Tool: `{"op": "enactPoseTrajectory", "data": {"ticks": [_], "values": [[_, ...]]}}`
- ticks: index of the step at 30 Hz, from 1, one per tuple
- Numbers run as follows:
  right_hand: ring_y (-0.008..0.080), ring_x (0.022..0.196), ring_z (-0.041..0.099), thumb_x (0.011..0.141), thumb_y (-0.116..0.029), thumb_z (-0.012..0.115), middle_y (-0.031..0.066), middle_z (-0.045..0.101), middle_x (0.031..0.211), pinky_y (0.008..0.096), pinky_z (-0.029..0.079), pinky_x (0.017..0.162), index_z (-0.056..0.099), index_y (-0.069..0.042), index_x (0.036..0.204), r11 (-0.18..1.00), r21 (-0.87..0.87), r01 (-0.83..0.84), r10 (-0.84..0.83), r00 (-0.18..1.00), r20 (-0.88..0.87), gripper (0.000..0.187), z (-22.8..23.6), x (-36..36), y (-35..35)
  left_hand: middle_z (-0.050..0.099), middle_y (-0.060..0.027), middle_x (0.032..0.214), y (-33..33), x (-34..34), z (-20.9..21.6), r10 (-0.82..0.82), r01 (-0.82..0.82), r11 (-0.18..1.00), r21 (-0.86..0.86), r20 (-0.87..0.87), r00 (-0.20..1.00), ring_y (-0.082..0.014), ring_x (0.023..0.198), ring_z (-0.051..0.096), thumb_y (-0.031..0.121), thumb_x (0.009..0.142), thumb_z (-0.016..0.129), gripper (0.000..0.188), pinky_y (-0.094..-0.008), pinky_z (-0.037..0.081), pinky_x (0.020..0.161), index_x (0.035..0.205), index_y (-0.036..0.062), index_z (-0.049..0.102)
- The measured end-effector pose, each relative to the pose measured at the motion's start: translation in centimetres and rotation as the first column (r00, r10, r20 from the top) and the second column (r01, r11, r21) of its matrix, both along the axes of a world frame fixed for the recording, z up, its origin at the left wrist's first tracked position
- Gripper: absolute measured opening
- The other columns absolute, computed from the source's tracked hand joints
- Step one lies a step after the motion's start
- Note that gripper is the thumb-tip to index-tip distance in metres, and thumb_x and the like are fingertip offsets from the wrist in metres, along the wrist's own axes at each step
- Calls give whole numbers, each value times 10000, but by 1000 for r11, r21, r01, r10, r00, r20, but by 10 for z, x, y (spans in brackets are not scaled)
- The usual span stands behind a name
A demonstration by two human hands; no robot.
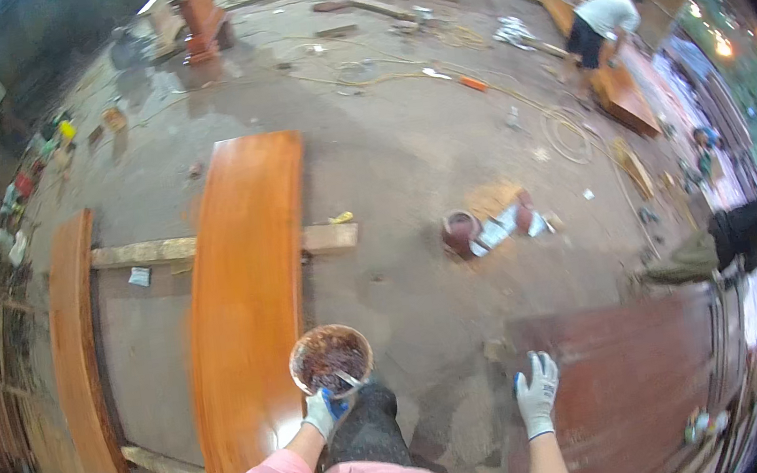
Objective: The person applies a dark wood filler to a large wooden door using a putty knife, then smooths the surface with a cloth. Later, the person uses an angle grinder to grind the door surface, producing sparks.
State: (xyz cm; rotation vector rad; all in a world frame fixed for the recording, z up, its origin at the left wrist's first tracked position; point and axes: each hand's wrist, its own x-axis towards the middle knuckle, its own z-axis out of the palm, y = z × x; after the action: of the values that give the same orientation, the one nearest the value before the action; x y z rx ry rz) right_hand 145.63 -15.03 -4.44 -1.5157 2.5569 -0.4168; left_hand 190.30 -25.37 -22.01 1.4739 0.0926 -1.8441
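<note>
My left hand (321, 414) is closed around the rim of a small round pot (331, 359) full of dark red-brown stuff, with what looks like a brush handle lying in it. The pot sits just past my fingers, right beside the long orange board (248, 290) (the board runs away from me, long way up and down). My right hand (537, 394) holds nothing, fingers loosely spread, over the dark red panel (633, 385), so my left is the nearer one to the board.
</note>
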Motion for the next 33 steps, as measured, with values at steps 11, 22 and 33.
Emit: {"op": "enactPoseTrajectory", "data": {"ticks": [11,22,33], "values": [[347,1224,520,785,-298,733,134,632,1195,549,288,1158,667,-80,1160,944,227,-237,263,961,-89,439,-29,-38,-130,635,-103,891,-93,7,-68,-105,45,985,168,371,922,-295,720,652,172,940,589,147,-438,600,525,1083,154,616],[348,1134,560,793,-216,712,124,645,1131,540,335,1107,662,-50,1139,933,189,-307,324,944,-63,387,58,8,-126,626,-131,1037,-95,3,-190,-475,370,880,299,583,659,-254,780,639,242,923,634,384,-407,550,553,1252,77,523],[338,1068,582,730,-228,664,132,641,1079,549,355,1074,693,-45,1084,895,358,-268,306,950,-54,399,91,20,-142,664,-267,1120,-151,-125,-268,-723,714,650,260,499,477,-387,973,679,205,878,653,418,-478,565,797,1183,-60,544]]}}
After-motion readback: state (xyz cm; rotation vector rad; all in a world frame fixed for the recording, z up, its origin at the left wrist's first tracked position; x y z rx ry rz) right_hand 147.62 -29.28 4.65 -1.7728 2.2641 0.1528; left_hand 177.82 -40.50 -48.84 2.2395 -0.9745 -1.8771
